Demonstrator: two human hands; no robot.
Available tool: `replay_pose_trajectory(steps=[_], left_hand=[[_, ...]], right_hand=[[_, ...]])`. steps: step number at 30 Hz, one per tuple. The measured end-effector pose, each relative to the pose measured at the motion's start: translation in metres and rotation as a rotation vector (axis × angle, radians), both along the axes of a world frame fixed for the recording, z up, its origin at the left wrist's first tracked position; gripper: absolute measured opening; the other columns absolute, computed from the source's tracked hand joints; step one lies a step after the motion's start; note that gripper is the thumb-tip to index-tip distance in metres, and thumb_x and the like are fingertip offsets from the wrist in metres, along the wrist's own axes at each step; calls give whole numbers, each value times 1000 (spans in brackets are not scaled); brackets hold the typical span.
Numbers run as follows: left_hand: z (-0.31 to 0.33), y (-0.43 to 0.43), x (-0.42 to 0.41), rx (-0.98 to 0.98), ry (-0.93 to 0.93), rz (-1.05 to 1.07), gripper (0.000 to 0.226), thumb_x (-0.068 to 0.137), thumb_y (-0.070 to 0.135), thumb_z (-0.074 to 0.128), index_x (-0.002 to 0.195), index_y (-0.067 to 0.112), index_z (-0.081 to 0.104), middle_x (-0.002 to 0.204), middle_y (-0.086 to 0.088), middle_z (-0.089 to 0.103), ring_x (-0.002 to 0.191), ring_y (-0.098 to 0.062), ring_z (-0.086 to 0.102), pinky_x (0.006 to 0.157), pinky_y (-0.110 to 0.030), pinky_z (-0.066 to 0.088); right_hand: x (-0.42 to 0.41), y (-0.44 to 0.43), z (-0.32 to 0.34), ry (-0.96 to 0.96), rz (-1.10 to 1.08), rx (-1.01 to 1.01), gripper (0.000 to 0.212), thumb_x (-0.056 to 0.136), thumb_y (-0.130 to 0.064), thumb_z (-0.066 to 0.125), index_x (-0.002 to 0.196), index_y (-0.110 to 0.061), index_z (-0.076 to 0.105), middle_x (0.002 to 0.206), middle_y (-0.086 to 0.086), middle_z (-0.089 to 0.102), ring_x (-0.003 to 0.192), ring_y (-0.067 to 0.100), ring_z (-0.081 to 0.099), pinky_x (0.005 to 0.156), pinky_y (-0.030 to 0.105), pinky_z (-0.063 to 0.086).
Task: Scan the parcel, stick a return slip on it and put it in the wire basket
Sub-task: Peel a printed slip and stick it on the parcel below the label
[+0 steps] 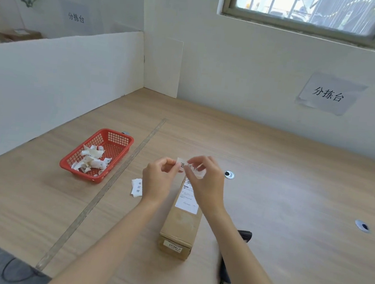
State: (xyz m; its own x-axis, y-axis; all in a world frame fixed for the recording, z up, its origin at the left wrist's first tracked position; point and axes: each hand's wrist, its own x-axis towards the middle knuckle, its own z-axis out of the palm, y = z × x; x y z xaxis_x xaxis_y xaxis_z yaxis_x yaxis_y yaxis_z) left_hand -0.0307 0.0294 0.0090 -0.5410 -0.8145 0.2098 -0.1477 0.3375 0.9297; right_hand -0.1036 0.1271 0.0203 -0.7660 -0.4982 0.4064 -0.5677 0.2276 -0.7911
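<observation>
Parcel (182,223): long cardboard box; fingers (175,166) pinching paper slip (187,166), seemingly peeling.

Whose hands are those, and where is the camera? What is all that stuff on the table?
The camera sits on a person's head and looks down, so you see that person's own arms. The left hand and right hand together pinch a small white return slip, apparently peeling it, just above a long brown parcel lying on the wooden table. A few more slips lie left of the parcel. Farther left, a red basket holds curled paper scraps. The black thing partly hidden by the right arm looks like a scanner.
</observation>
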Motion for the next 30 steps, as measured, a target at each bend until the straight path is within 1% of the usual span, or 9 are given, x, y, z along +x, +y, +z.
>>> replay_pose_trajectory(steps=[2,5,9,13,16,19,21,25,30], left_hand=[[0,1,-1,44,7,-33,16,85,27,68,90,14,76,79,3,75,81,-8,71,81,-30,57],[1,1,-3,147,38,-89,18,88,24,62,95,15,76,84,1,76,88,-10,71,85,-31,55],[5,4,-3,154,71,-141,18,91,21,59,96,15,75,85,1,75,90,-10,70,86,-31,53],[2,3,-4,196,123,-181,13,86,29,63,90,22,73,87,2,76,94,-13,70,93,-38,52],[2,5,-6,226,150,-196,8,87,25,63,81,26,69,86,3,75,94,-13,69,89,-36,51],[4,7,-6,204,152,-222,15,91,19,59,79,24,65,84,3,72,92,-15,66,85,-34,50],[5,8,-6,200,160,-237,15,92,20,58,79,24,64,84,1,71,93,-19,66,86,-36,50],[7,9,-5,184,155,-233,14,92,20,58,80,24,64,82,4,70,93,-19,66,87,-39,51],[9,10,-3,118,134,-221,13,92,20,58,82,19,65,74,11,69,83,-5,64,84,-39,50]], right_hand=[[2,-5,-1,-5,52,-4,8,85,-25,71,92,-21,72,89,-9,63,82,8,59,71,16,44],[2,-8,-2,-37,86,-37,10,89,-20,67,95,-22,75,94,-10,65,86,8,61,72,10,43],[-2,-5,-1,-96,98,-64,13,89,-17,67,97,-21,76,95,-10,65,87,7,63,73,12,47],[-2,-2,3,-186,93,-126,16,88,-12,67,95,-22,77,92,-17,65,86,7,64,71,13,47],[-2,0,5,-238,86,-171,13,86,-13,69,95,-20,75,90,-12,71,83,2,65,69,12,46],[-1,3,6,-286,79,-189,11,84,-14,71,93,-20,73,86,-10,73,81,-3,66,69,12,47],[0,4,7,-313,86,-197,9,84,-14,71,90,-22,73,84,-8,74,84,1,68,72,17,50],[0,6,8,-353,111,-202,11,86,-13,70,87,-23,74,83,-4,76,85,11,72,83,41,56],[3,7,10,-365,129,-203,14,86,-11,69,86,-24,75,81,-3,76,83,11,72,86,48,54]])
